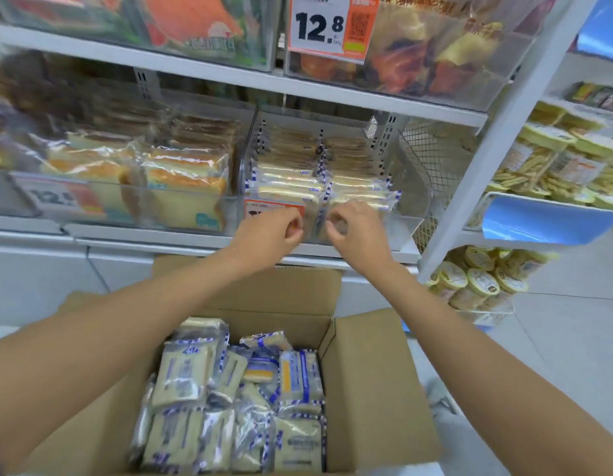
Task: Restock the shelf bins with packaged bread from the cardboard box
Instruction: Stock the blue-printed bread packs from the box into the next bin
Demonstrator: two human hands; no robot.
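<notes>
Both arms reach forward over an open cardboard box [367,389] to the middle shelf. The left hand [281,230] and the right hand [353,228] sit close together, a narrow gap between them, at the front wall of a clear plastic bin [403,225]. The fingers of each hand are curled in toward the thumb. Motion blur hides the fingertips, so I cannot tell whether either hand pinches a packet edge or holds nothing.

The bin holds two rows of flat bread packets [291,180] in clear wrap with blue-and-white striped edges. They stand on edge from back to front, the rows side by side and reaching nearly to the front wall. The left hand partly covers an orange price tag [264,206] on the bin's front.

More of the same striped packets [236,400] lie in a loose, jumbled heap in the cardboard box, its flaps folded outward, directly below the arms.

Left of the clear bin, a neighbouring bin [126,207] holds thicker golden sliced-bread packs [185,180]. On the shelf above, an orange tag reading 12.8 [329,25] hangs on another clear bin. A wire mesh panel [432,149] closes the shelf's right end beside a white upright post [504,132]. Beyond it stand yellow-lidded tubs [477,280] and a blue tray [545,218].
</notes>
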